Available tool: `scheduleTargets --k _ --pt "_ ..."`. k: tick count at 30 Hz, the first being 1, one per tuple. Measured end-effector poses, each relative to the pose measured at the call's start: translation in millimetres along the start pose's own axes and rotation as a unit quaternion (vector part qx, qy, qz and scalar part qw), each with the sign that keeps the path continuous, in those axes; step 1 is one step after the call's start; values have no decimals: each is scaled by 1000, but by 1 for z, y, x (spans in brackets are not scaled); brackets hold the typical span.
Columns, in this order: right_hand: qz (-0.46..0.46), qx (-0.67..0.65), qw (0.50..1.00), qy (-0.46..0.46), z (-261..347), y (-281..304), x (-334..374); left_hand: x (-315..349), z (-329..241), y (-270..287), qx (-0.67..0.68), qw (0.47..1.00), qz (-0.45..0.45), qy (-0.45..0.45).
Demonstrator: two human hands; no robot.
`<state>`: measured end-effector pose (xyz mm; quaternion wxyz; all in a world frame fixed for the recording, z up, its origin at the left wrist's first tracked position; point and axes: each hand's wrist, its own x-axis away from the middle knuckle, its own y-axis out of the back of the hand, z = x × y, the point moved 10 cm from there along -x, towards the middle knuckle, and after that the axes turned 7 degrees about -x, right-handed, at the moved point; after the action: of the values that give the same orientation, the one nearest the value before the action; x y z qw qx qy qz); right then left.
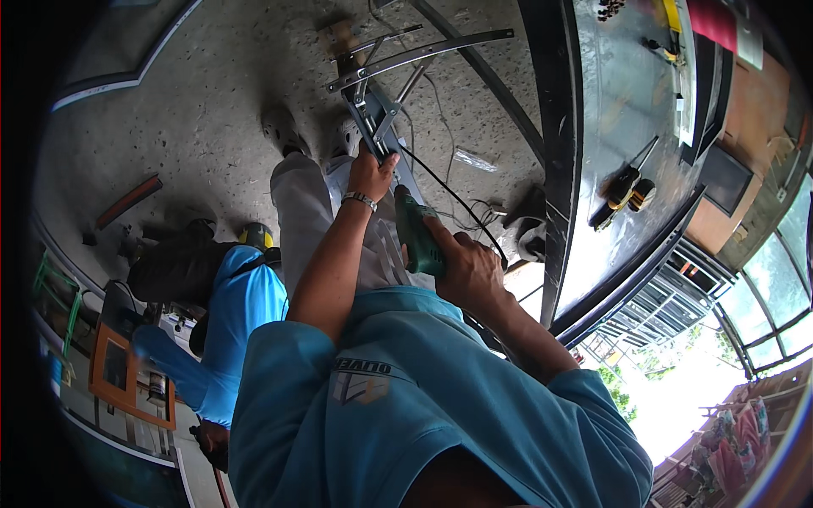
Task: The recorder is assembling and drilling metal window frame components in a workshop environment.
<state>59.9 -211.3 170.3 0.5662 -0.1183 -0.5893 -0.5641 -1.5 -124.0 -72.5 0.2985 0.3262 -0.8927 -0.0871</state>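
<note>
My right hand (476, 269) is wrapped round the handle of a green power drill (417, 230), whose tip points at the near end of a dark grey metal profile (366, 110). My left hand (373, 174), below a metal-banded wristwatch (360, 201), grips that near end beside the drill tip. The profile slants away over my legs. Hinged flat metal arms (423, 57) with holes are joined to it and spread out at its far end. Whether the drill tip touches the profile or a screw, I cannot tell.
A dark-edged metal workbench (622, 110) stands at right, carrying a screwdriver (648, 152) and another black-and-yellow tool (631, 196). Cables (449, 182) trail over the concrete floor (212, 102). At lower left a co-worker in a blue shirt (241, 313) bends close by.
</note>
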Motion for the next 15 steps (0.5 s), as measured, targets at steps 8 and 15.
scheduleTargets --k 8,15 --pt "-38 -99 994 -19 -12 34 24 -4 3 -6 -51 997 41 36" --pt "-287 -546 787 27 -105 169 87 -14 -40 14 49 997 48 -36"
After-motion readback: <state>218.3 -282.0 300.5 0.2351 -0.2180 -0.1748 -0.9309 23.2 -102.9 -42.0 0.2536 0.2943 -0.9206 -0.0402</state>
